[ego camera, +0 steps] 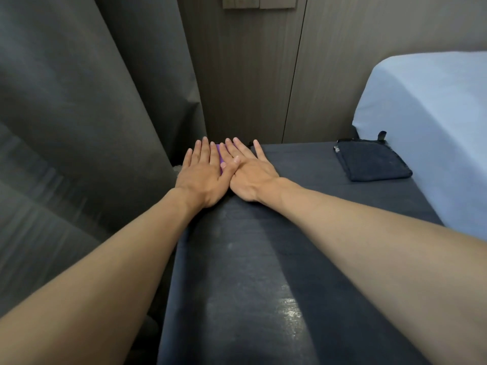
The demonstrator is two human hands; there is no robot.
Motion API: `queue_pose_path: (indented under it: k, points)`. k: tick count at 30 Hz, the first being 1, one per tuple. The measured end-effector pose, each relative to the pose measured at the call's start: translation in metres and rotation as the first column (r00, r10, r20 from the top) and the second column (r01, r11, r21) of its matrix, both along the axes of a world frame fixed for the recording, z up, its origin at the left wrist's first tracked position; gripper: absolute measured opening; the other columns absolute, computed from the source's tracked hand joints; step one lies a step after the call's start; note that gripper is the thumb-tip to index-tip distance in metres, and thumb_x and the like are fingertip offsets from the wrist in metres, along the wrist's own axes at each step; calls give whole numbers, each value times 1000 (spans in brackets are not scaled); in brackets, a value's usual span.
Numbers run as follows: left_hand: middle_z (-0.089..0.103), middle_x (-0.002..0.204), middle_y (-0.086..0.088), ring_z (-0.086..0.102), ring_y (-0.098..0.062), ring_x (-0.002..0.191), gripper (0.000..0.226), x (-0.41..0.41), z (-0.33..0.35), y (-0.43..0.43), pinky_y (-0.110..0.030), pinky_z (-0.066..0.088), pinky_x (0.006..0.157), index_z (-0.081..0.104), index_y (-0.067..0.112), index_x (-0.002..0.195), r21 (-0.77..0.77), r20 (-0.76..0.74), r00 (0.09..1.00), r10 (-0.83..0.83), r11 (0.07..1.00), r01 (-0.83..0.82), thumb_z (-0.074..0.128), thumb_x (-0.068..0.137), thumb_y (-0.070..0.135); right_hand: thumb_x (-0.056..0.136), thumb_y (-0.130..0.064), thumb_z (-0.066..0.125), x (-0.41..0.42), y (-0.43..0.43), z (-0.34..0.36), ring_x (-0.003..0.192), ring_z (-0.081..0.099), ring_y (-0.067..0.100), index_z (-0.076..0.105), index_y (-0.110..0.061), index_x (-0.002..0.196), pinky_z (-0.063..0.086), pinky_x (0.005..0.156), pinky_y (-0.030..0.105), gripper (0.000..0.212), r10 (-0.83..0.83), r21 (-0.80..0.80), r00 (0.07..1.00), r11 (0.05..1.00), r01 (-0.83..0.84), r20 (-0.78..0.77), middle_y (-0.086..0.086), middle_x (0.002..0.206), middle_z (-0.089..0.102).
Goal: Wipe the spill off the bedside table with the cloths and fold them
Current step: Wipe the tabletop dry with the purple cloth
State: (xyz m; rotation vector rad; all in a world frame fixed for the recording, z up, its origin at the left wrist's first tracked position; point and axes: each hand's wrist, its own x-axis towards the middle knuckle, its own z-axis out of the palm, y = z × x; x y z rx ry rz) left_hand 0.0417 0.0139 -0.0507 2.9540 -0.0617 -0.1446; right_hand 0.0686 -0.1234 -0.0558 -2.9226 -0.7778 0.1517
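A purple cloth [220, 157] lies at the far left corner of the dark bedside table [303, 164]; only a thin strip of it shows between my hands. My left hand [201, 175] and my right hand [249, 175] lie flat on it side by side, fingers spread, thumbs overlapping. A folded black cloth [373, 160] rests at the far right corner of the table, apart from both hands. A faint wet sheen [290, 309] shows on the near part of the tabletop.
A dark grey curtain [92, 101] hangs along the table's left edge. A bed with a pale blue sheet [432, 127] borders the right side. A wood-panelled wall [250, 75] with switch plates [258, 1] stands behind.
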Motion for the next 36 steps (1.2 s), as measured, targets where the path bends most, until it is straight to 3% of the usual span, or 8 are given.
queue_pose_path:
  k: [13, 23, 30, 33, 36]
  points:
    - [-11, 166, -14, -14, -24, 153, 110, 8, 1, -53, -40, -7, 124, -5, 8, 156, 1, -15, 999, -43, 999, 43, -15, 73, 78, 108, -40, 11, 4, -55, 3, 153, -18, 11, -8, -25, 160, -16, 122, 51, 57, -31, -29, 1000, 999, 31, 6, -5, 170, -10]
    - [-11, 166, -13, -12, -23, 153, 109, 24, 0, -105, -38, -8, 123, -4, 9, 157, -6, 0, 984, -177, 984, 177, -15, 73, 79, 108, -40, 12, 3, -108, 4, 153, -18, 12, -8, -22, 160, -17, 122, 49, 59, -148, -70, 989, 986, 150, 22, -3, 170, -11]
    - [-8, 167, -11, -10, -20, 153, 86, 42, -2, -116, -36, -7, 123, -3, 12, 158, 12, 5, 936, -352, 936, 352, 1, 93, 69, 105, -38, 18, -5, -120, 2, 155, -16, 19, -7, -13, 160, -17, 122, 45, 66, -300, -64, 953, 951, 302, 39, 6, 170, -8]
    - [-11, 166, -2, -14, -15, 151, 84, 47, -2, -112, -34, -9, 122, -5, 18, 158, 2, -5, 901, -435, 901, 435, -1, 91, 71, 102, -39, 20, -11, -113, 1, 154, -19, 24, -11, -10, 158, -18, 121, 46, 70, -391, -72, 920, 917, 392, 28, 12, 169, -12]
    - [-14, 165, 5, -18, -8, 149, 65, 54, -2, -111, -30, -13, 119, -8, 27, 157, 14, -10, 857, -516, 856, 516, 4, 101, 59, 102, -36, 17, -19, -104, -1, 153, -22, 28, -13, -6, 157, -19, 121, 46, 69, -507, -56, 862, 860, 507, 8, 17, 167, -15]
